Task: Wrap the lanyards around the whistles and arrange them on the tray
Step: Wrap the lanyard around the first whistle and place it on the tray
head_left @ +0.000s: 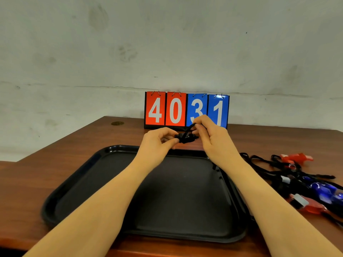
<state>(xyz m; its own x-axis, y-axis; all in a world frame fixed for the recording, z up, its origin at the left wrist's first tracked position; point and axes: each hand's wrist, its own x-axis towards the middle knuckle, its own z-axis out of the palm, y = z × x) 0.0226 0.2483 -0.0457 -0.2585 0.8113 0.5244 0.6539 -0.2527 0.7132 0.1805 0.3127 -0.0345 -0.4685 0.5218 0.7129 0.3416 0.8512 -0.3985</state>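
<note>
Left hand (pixel 159 140) pinches the black whistle (pixel 185 138) above the tray's (pixel 78 184) 12 o'clock rim, right hand (pixel 209 132) holds its lanyard loop (pixel 191 127) – slack there could let the coils unwind – unwrapped whistles (pixel 297 158) wait at 3 o'clock on the table (pixel 55 154).

Both hands meet over the tray's (pixel 78 184) far rim, left hand (pixel 157 140) beside right hand (pixel 213 135). Beyond them stands the scoreboard (pixel 174 110); right of the right hand lies the whistle pile (pixel 304 184) on the counter (pixel 55 156).
</note>
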